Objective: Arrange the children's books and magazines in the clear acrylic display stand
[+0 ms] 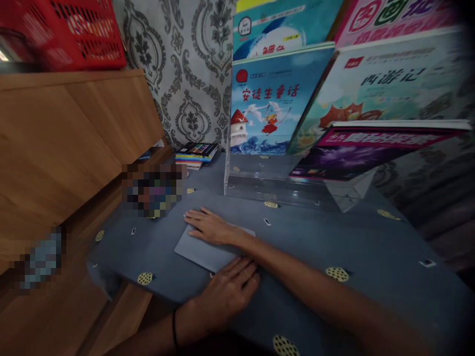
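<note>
A flat, plain grey-blue sheet [202,253], possibly folded paper, lies on the patterned tablecloth in front of me. My right hand [210,226] reaches across from the right and rests palm down on the sheet's far left part, fingers stretched and slightly spread. At the near right edge of the sheet is my left hand [232,289], with a black band on its wrist. Its fingers are bent and held together over that edge, with the thumb close by. What lies under these fingers is hidden.
A clear acrylic stand [260,185] holds several upright books, among them a blue storybook [274,106] and a purple book [356,151]. More books [196,153] are stacked by the wall. Left are a wooden cabinet [74,128] and a red basket [77,37]. Two patches are blurred.
</note>
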`<action>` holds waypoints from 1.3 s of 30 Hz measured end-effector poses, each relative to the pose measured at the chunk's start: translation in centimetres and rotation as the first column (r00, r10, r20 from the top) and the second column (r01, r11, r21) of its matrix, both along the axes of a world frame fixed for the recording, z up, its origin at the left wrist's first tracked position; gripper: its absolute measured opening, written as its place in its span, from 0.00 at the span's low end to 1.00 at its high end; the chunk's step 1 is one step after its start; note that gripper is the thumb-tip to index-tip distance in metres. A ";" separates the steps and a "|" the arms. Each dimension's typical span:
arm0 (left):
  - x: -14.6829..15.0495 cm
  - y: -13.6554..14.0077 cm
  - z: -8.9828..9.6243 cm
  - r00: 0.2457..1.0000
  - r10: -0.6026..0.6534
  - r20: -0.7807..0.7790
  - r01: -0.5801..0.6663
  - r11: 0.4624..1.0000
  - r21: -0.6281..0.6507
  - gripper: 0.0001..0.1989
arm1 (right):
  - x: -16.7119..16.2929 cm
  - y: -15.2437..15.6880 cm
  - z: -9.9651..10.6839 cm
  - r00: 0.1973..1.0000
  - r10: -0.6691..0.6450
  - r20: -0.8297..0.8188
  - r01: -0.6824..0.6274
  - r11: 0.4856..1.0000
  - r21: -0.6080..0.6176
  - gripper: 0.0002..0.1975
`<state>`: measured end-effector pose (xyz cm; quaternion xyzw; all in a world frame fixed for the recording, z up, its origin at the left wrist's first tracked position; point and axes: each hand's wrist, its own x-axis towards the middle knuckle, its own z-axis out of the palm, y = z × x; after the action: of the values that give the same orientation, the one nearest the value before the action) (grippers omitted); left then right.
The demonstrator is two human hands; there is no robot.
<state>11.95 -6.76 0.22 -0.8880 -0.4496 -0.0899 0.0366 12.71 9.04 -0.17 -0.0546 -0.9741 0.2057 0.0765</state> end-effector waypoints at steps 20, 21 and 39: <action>-10.5 -0.3 -0.3 0.942 0.328 0.072 -0.301 0.918 -0.258 0.43 | 12.2 0.2 -3.7 0.971 -0.219 -0.099 0.227 0.971 0.074 0.27; -11.1 -0.3 -0.2 0.936 0.346 0.061 -0.318 0.910 -0.266 0.43 | 12.3 0.0 -3.7 0.971 -0.219 -0.099 0.226 0.972 0.067 0.28; -19.2 2.2 1.0 0.588 0.798 0.133 -0.769 0.500 0.399 0.15 | 10.5 -3.2 -1.6 0.979 -0.180 -0.093 0.188 0.979 0.081 0.22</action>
<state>-7.23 -4.56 1.22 -0.5602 -0.7705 -0.1264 0.2767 23.18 5.83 -1.82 -0.1322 -0.9690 0.1560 0.1390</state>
